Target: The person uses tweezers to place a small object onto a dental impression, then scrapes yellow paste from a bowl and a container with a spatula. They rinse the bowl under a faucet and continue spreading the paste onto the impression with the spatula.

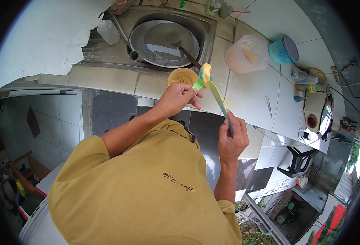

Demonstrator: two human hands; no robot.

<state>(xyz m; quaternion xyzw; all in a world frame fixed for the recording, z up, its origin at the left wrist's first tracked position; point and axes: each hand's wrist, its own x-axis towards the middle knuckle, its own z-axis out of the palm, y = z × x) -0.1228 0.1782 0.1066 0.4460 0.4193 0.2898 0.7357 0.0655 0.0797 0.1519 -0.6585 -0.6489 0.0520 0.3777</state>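
My left hand (179, 98) is closed on the handle of a green utensil (198, 84), near the counter's front edge. My right hand (233, 138) grips a knife (218, 98) with a yellow-green blade and a darker handle. The blade's tip touches a lump of yellow food (206, 73) at the green utensil's far end. Just behind my left hand, a small yellow bowl (176, 74) holds pieces of yellow food. Part of the bowl is hidden by that hand.
A metal sink (209, 30) holds a large pan (135, 34) and a spatula (173, 38). On the tiled counter (239, 92) stand a pink tub (245, 55) and a blue container (282, 51); tongs (268, 106) lie farther right. A black stool (296, 161) is below.
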